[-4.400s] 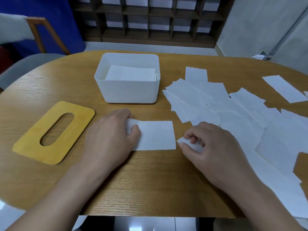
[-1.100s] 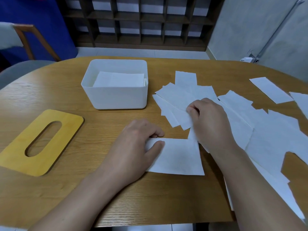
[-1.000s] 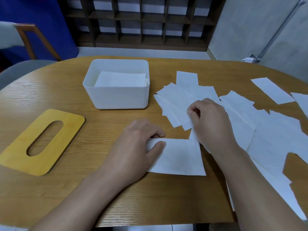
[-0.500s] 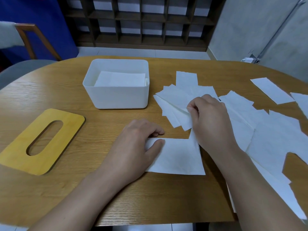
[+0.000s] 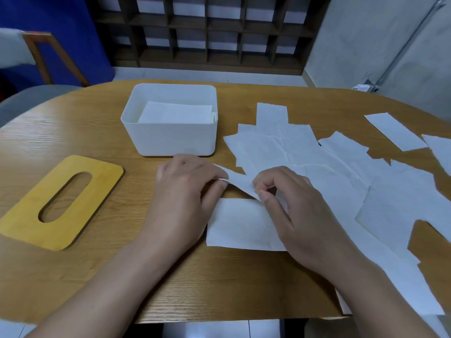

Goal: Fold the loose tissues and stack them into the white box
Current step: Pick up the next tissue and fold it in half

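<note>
A white box [image 5: 175,139] stands on the wooden table [image 5: 73,132] with a stack of folded tissues [image 5: 175,115] inside. Loose white tissues [image 5: 329,172] lie spread over the table's right half. A folded tissue [image 5: 239,225] lies flat near the front edge, between my hands. Just above it, my left hand [image 5: 183,201] and my right hand [image 5: 295,208] each pinch one end of a loose tissue [image 5: 238,180], which is lifted off the table and stretched between them.
A yellow wooden lid [image 5: 61,201] with an oval slot lies flat at the left. A chair [image 5: 36,59] stands behind the table's left end, and a dark shelf unit [image 5: 207,30] lines the back wall. Two separate tissues [image 5: 395,130] lie at the far right.
My right hand has pulled a loose tissue from the pile toward the front. My left hand has left the folded tissue and taken hold of the new tissue's other end.
</note>
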A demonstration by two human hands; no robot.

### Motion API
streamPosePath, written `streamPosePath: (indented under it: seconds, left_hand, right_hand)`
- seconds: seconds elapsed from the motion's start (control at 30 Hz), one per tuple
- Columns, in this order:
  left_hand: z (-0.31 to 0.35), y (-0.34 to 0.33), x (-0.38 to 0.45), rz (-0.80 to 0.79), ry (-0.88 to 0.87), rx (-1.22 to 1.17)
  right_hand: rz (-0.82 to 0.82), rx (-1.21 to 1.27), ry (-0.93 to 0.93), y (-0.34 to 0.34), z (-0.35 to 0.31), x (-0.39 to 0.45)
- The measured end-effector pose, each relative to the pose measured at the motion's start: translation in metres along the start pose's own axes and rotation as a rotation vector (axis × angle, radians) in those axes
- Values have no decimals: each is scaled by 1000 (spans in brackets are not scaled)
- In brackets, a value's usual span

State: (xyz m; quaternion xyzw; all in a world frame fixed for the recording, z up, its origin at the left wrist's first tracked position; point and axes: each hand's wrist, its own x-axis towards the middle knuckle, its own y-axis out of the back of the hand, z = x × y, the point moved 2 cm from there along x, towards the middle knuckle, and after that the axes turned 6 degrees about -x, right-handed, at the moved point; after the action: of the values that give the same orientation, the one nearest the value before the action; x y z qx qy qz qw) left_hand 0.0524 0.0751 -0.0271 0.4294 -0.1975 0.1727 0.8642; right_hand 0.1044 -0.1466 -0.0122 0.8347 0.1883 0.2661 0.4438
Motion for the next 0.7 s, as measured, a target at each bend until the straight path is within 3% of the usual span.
streamPosePath:
  seconds: [0.1,0.23,0.3,0.47,0.7]
  left_hand:
    - [9,11,5,-17,-50,-21]
    - [29,29,11,1,-101,-98]
    - [33,37,10,8,5,-231]
    - [20,33,9,-119,318,-547]
    - [9,22,2,-259,393,-436]
  right_hand:
    - [-6,99,-22,3,-8,-5]
    - [269,-1,100,16,-22,-7]
    - [352,112,25,24,-19,-8]
    - [225,339,-210,25,3,-4]
    - [90,183,-231,19,13,-6]
